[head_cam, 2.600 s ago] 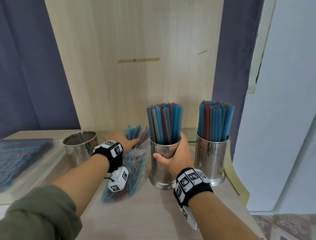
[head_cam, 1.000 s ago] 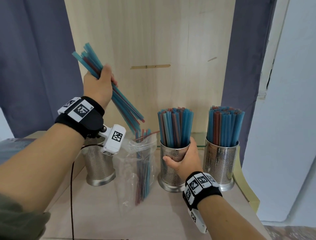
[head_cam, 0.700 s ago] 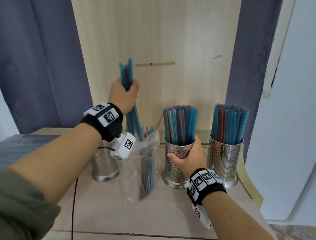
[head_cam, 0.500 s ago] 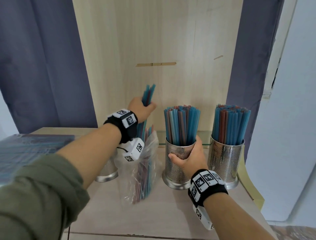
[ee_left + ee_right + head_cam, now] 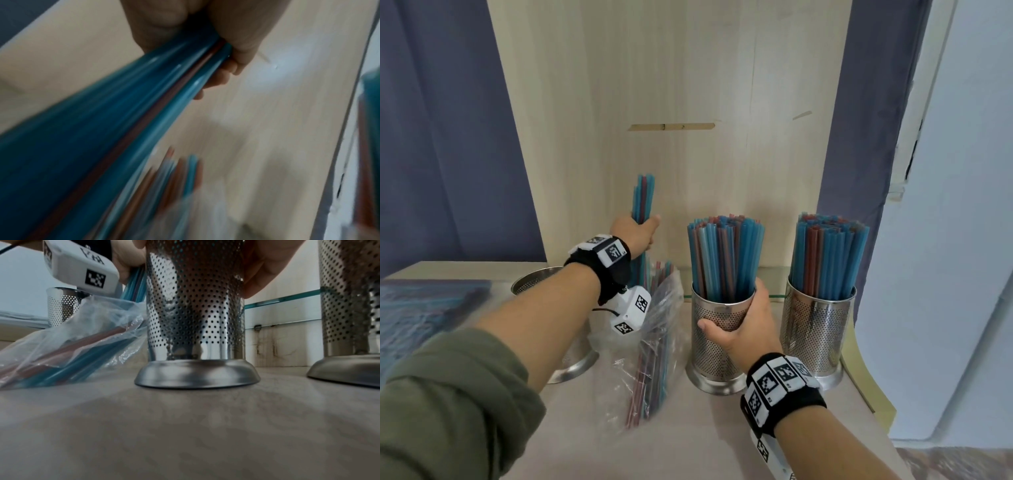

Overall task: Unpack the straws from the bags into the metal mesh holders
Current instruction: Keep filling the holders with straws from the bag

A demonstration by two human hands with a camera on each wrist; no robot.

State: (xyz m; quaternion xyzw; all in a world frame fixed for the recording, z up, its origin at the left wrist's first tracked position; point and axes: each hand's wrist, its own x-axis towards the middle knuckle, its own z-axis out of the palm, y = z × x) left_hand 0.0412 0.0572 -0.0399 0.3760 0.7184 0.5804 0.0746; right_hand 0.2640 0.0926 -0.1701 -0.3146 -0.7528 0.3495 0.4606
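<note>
Head view showed our left hand [image 5: 635,229] clamped around a straw bundle [image 5: 643,198] above the bag [image 5: 654,346], while our right hand [image 5: 739,329] gripped the middle holder [image 5: 714,346]. We judged the next move was seating the bundle in the empty left holder [image 5: 534,286], with open room above its rim; the full right holder [image 5: 816,329] stood near the table [image 5: 688,445] edge.
</note>
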